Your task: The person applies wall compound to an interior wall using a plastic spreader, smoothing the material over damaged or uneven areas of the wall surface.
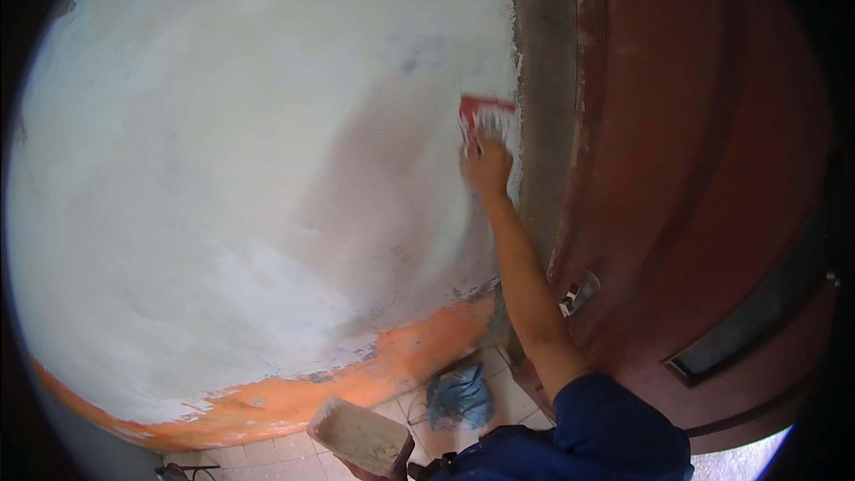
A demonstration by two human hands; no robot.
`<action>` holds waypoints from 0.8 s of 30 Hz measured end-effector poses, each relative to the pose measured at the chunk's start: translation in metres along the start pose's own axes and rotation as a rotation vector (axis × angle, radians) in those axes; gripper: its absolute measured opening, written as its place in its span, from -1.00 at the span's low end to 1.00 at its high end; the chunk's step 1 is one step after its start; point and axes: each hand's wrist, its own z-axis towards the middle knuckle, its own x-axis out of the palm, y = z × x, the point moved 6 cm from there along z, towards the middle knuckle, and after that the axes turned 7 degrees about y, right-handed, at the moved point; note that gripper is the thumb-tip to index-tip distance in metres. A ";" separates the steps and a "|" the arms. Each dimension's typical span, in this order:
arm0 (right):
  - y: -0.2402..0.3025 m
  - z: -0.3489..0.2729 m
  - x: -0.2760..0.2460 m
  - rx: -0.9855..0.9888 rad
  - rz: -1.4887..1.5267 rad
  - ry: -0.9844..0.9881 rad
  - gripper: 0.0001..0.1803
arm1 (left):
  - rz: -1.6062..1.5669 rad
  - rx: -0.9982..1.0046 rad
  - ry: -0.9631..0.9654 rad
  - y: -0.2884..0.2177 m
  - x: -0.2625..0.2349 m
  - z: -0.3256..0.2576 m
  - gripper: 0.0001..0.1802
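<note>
My right hand [488,167] reaches up and presses a red putty scraper [481,118], smeared with white filler, flat against the white-coated wall [232,178] near its right edge. My arm rises from a blue sleeve at the lower right. My left hand [392,466] shows only partly at the bottom edge and holds a flat board [358,436] loaded with pale putty, low in front of me.
A dark red metal door [695,169] with a latch [579,292] stands right of a grey unpainted jamb strip [545,98]. An orange band [374,374] runs along the wall's base. A blue crumpled bag [459,396] lies on the tiled floor [267,454].
</note>
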 end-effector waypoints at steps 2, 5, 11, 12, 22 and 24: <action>-0.028 -0.067 0.006 0.070 0.031 0.105 -0.64 | 0.502 0.190 -0.231 -0.020 -0.014 -0.011 -0.39; -0.038 -0.124 0.002 0.089 0.029 0.218 -0.61 | 0.225 0.041 -0.181 -0.016 -0.021 -0.008 -0.41; 0.002 -0.101 -0.059 0.577 0.166 0.388 -0.64 | 0.352 0.061 -0.155 -0.005 0.007 -0.011 -0.42; 0.016 -0.074 -0.075 0.612 0.199 0.339 -0.61 | 0.364 0.070 -0.165 -0.008 0.007 -0.013 -0.40; 0.031 -0.023 -0.003 0.096 -0.098 0.247 -0.45 | 0.371 0.215 -0.175 -0.028 -0.007 -0.025 -0.38; 0.025 -0.077 0.008 0.030 -0.085 0.306 -0.44 | 0.594 0.303 -0.203 -0.038 -0.020 -0.028 -0.37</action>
